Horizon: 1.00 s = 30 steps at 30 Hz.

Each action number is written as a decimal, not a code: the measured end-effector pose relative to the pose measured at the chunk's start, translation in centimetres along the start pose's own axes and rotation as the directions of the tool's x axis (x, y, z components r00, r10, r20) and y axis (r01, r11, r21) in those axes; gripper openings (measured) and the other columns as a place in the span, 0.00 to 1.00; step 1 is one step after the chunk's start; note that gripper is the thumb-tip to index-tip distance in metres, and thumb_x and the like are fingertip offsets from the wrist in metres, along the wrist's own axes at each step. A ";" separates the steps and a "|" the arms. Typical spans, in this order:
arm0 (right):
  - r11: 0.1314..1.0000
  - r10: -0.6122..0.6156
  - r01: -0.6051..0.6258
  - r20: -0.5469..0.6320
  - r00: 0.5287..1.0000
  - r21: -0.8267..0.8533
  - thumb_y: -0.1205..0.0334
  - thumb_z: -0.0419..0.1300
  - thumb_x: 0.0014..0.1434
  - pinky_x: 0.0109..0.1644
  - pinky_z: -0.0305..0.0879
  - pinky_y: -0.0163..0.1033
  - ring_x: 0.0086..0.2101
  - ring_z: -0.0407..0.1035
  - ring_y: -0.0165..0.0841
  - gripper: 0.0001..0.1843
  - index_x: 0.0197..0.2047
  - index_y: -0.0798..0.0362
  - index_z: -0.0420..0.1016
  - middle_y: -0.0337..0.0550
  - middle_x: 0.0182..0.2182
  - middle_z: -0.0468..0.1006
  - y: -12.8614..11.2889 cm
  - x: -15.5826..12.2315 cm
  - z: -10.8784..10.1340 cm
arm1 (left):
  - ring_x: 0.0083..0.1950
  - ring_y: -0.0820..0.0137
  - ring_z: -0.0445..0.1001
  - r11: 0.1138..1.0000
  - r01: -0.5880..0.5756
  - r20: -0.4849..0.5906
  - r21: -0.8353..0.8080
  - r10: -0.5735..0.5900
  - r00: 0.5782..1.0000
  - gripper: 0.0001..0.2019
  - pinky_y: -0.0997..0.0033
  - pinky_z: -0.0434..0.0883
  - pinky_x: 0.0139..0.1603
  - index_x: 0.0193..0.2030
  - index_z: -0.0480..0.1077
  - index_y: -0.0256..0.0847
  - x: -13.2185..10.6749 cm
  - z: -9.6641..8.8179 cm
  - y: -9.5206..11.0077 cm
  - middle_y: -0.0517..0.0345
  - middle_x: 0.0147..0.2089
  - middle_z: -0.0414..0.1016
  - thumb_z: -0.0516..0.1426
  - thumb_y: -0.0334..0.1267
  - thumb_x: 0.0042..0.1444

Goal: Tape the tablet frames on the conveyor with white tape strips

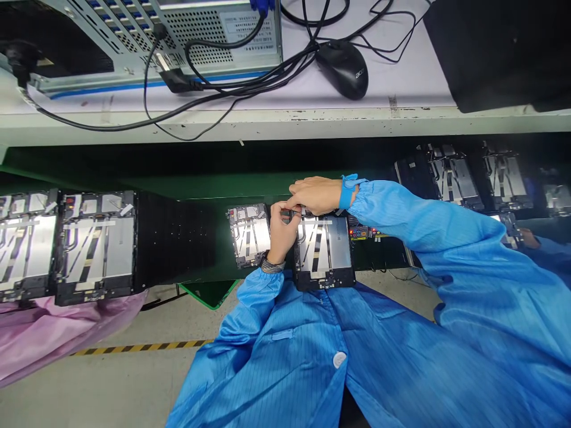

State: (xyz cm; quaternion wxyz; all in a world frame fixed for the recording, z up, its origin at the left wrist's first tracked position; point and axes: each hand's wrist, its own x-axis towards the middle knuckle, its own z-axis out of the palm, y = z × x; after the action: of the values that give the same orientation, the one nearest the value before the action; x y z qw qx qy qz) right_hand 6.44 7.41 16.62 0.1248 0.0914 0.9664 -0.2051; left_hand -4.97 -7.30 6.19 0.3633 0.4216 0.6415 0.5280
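My left hand and my right hand meet above the gap between two opened tablet housings on a green conveyor belt. My left fingertips pinch a small dark part, too small to identify. My right fingertips reach over to that spot, and what they touch is hidden. Directly below my right hand lies a tablet housing with a metal plate and dark strips. A smaller housing lies just left of my left hand. A blue wrist strap circles my right wrist.
More housings line the belt to the left, others to the right. A co-worker's hand shows at right. Above stand a shelf edge, computer chassis, cables and a black mouse. Below is a floor with striped tape.
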 end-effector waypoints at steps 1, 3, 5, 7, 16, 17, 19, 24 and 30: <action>1.000 -0.002 0.002 0.004 1.000 0.004 0.74 0.65 0.56 0.37 0.49 0.42 0.36 0.62 0.35 0.09 0.34 0.50 0.75 0.41 0.35 0.72 0.1 0.0 -0.1 | 0.50 0.67 0.72 1.000 0.001 0.000 -0.002 -0.001 1.000 0.09 0.67 0.69 0.49 0.46 0.69 0.43 0.0 0.0 0.0 0.55 0.47 0.72 0.62 0.34 0.60; 1.000 -0.011 0.011 0.026 1.000 0.001 0.74 0.64 0.56 0.37 0.48 0.41 0.36 0.62 0.35 0.08 0.34 0.50 0.75 0.41 0.36 0.71 0.1 0.1 -0.2 | 0.50 0.67 0.72 1.000 0.000 -0.001 -0.009 0.000 1.000 0.09 0.67 0.69 0.49 0.45 0.69 0.44 0.0 -0.1 0.1 0.56 0.47 0.72 0.62 0.34 0.59; 1.000 -0.016 0.017 0.053 0.998 -0.007 0.74 0.64 0.56 0.36 0.48 0.40 0.36 0.62 0.34 0.08 0.35 0.50 0.75 0.41 0.37 0.71 0.1 0.1 -0.4 | 0.50 0.66 0.72 1.000 -0.004 0.001 -0.018 0.004 1.000 0.09 0.66 0.69 0.49 0.45 0.70 0.44 -0.1 -0.1 0.2 0.56 0.47 0.72 0.62 0.34 0.59; 1.000 -0.018 0.018 0.069 0.997 -0.010 0.74 0.63 0.56 0.36 0.47 0.40 0.36 0.62 0.34 0.08 0.35 0.51 0.75 0.41 0.38 0.71 0.1 0.0 -0.6 | 0.50 0.66 0.72 1.000 -0.006 0.005 -0.027 0.006 1.000 0.09 0.65 0.69 0.50 0.45 0.70 0.45 -0.1 -0.1 0.2 0.56 0.47 0.72 0.63 0.34 0.59; 0.995 -0.047 0.039 0.088 0.995 0.093 0.75 0.62 0.56 0.36 0.46 0.38 0.35 0.59 0.33 0.08 0.34 0.52 0.72 0.40 0.36 0.67 0.6 0.2 -0.6 | 0.50 0.66 0.71 0.999 -0.006 0.019 -0.041 0.007 1.000 0.09 0.64 0.69 0.49 0.45 0.68 0.45 -0.1 -0.2 0.1 0.56 0.48 0.71 0.62 0.34 0.60; 0.993 -0.051 0.042 0.084 0.995 0.106 0.75 0.62 0.56 0.36 0.46 0.38 0.35 0.59 0.33 0.08 0.34 0.52 0.72 0.40 0.36 0.67 0.7 0.3 -0.5 | 0.50 0.66 0.71 0.999 -0.005 0.019 -0.036 0.006 1.000 0.09 0.64 0.69 0.49 0.45 0.68 0.45 -0.2 -0.2 0.1 0.56 0.48 0.71 0.62 0.34 0.60; 0.990 -0.065 0.055 0.073 0.995 0.132 0.75 0.62 0.56 0.36 0.46 0.38 0.35 0.58 0.33 0.08 0.33 0.52 0.71 0.39 0.35 0.66 1.0 0.3 -0.3 | 0.49 0.66 0.71 1.000 -0.004 0.017 -0.029 0.004 1.000 0.09 0.65 0.69 0.49 0.45 0.67 0.45 -0.2 -0.2 0.1 0.56 0.48 0.71 0.62 0.34 0.60; 0.977 -0.092 0.082 0.041 0.995 0.198 0.73 0.61 0.58 0.36 0.48 0.38 0.36 0.59 0.34 0.06 0.33 0.52 0.71 0.40 0.35 0.65 1.8 0.2 0.3 | 0.51 0.66 0.72 1.000 -0.011 0.009 -0.029 0.012 1.000 0.10 0.65 0.68 0.48 0.45 0.66 0.45 -0.2 -0.2 0.1 0.55 0.50 0.71 0.62 0.34 0.59; 0.959 -0.117 0.108 0.021 0.993 0.262 0.72 0.61 0.59 0.37 0.50 0.38 0.36 0.60 0.34 0.06 0.33 0.52 0.71 0.41 0.35 0.64 2.5 0.2 0.7 | 0.53 0.65 0.71 0.999 -0.016 -0.001 -0.035 0.016 1.000 0.11 0.65 0.68 0.48 0.46 0.66 0.45 -0.2 -0.1 0.0 0.54 0.52 0.71 0.61 0.33 0.59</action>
State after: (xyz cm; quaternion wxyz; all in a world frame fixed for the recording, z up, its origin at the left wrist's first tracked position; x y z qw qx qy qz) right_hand 6.94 9.44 15.02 0.1173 0.0480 0.9323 -0.3387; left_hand -4.98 -7.51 6.23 0.3663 0.4199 0.6289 0.5423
